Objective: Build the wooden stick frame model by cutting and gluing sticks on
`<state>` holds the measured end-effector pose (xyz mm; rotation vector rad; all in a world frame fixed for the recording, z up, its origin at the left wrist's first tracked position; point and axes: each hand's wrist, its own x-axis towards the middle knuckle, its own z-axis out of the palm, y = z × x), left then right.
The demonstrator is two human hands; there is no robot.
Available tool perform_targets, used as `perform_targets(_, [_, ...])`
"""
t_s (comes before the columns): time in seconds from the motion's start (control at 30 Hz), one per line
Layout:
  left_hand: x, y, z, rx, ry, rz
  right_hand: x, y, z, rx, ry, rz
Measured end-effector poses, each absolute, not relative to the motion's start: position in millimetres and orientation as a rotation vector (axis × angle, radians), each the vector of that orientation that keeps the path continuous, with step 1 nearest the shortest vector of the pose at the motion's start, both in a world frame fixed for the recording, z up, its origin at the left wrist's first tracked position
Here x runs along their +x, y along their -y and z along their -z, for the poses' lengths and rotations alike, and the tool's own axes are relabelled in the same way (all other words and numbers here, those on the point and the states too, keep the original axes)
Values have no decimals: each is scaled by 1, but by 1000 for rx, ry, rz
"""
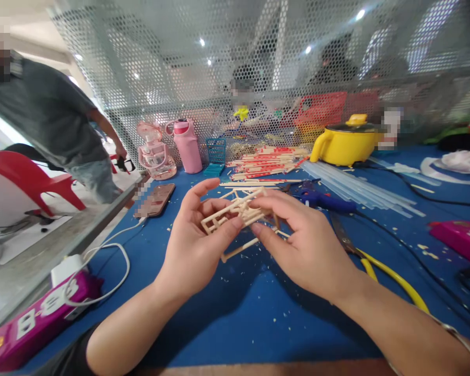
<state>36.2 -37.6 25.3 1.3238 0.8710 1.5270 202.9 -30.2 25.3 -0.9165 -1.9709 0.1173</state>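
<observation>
Between my two hands, above the blue tabletop (227, 318), is a small frame of wooden sticks (219, 216) joined at corners. My left hand (199, 240) grips its left side with the thumb in front, the index finger raised off it. My right hand (297, 240) pinches its right side between thumb and fingers, which hide part of the frame. One stick of it slants down below my thumbs. Behind my hands lie a pile of chopsticks in red and white wrappers (264, 163) and a blue glue gun (323, 198).
Clear glue sticks (360, 188) and yellow-handled pliers (395, 277) lie to the right, near a yellow pot (348, 143) and black cables. On the left are a phone (160, 199), a purple power strip (50, 313), a pink bottle (188, 149) and a person (55, 104) beyond the table edge.
</observation>
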Motion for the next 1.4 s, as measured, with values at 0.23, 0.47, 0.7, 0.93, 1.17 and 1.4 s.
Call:
perform_targets(0.23, [35,44,-22,1257,-811,-1483,211,23,-58,-838,2213,108])
perform_targets(0.47, [31,42,-26,1271,-894,-1545,207,25,-54,-950,2151,18])
perform_targets(0.7, [26,38,-30,1327,-922,-1574,207,19,-45,-905,2078,-296])
perform_targets(0.93, [31,41,-28,1300,-884,-1489,204,27,-45,-952,2056,-224])
perform_targets(1.17, [32,44,-27,1280,-851,-1490,198,31,-46,-964,2018,-257])
perform_targets(1.4, [32,47,-31,1283,-923,-1451,195,31,-44,-910,2033,-184])
